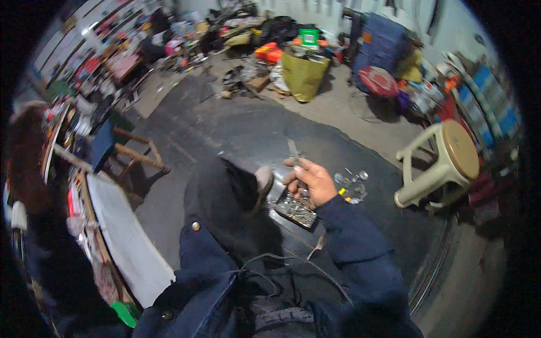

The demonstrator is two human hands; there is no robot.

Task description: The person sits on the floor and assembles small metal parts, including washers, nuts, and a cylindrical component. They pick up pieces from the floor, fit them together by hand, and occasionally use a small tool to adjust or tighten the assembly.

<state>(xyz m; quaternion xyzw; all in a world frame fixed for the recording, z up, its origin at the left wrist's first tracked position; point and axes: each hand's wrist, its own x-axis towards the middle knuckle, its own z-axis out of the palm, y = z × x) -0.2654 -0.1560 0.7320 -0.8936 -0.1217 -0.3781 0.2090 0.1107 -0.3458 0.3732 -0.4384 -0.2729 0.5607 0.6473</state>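
In front of me my right hand [313, 181] is closed, thumb and fingers pinching a small flat grey metal piece [293, 149] that points up and away. Just below that hand stands a small open box of metal hardware [297, 213], filled with what look like screws or similar bits. Loose small parts [352, 179], some round and silvery, some yellow, lie on the dark mat to its right. My left arm is raised along the far left rim, where my left hand [29, 155] is dim and blurred; its fingers cannot be made out.
A dark mat [248, 127] covers the floor. On the right stands a cream plastic stool [439, 160], on the left a small wooden-legged stool [132, 143] and a white board [124, 225]. A yellow bag [304, 73] and piled clutter line the far side.
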